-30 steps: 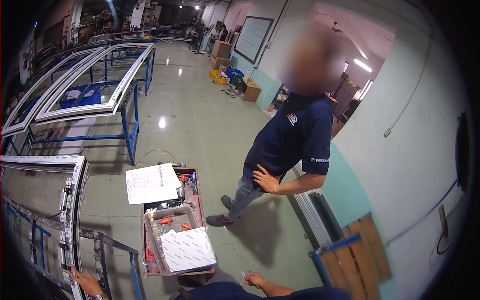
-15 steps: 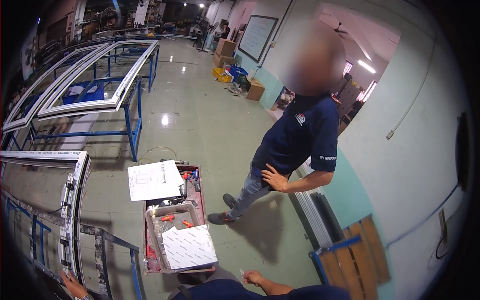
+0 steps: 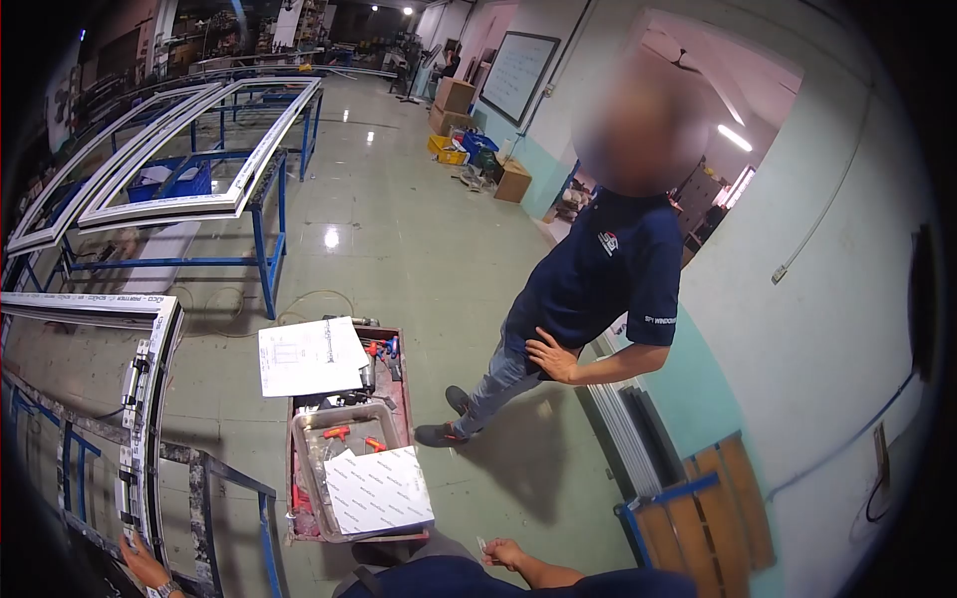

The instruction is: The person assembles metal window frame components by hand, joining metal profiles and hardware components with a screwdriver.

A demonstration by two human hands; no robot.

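My left hand (image 3: 147, 565) rests on the near end of a white window frame (image 3: 150, 399), its fingers stretched along the profile. Dark hinge hardware (image 3: 131, 431) runs up this side of the frame, just beyond my fingertips. Low in front of my body, my right hand (image 3: 506, 554) is closed in a pinch on a small pale piece (image 3: 482, 545), too small to name. Between the hands stands a red tool cart (image 3: 407, 399) with a grey tray (image 3: 299, 448). Red-handled tools (image 3: 337, 434) and a white printed box (image 3: 379, 490) lie in the tray.
A person in a navy shirt (image 3: 598, 269) stands beyond the cart, one hand on the hip. Paper drawings (image 3: 309, 357) lie on the cart. Blue trestles (image 3: 261, 239) hold more white frames (image 3: 239, 189) at the left. Wooden slats (image 3: 708, 508) lean by the right wall.
The view has shifted slightly. My left hand sits a little farther up the frame, with more of the wrist showing. My right hand keeps its pinch. The other person's head and upper body have moved slightly right.
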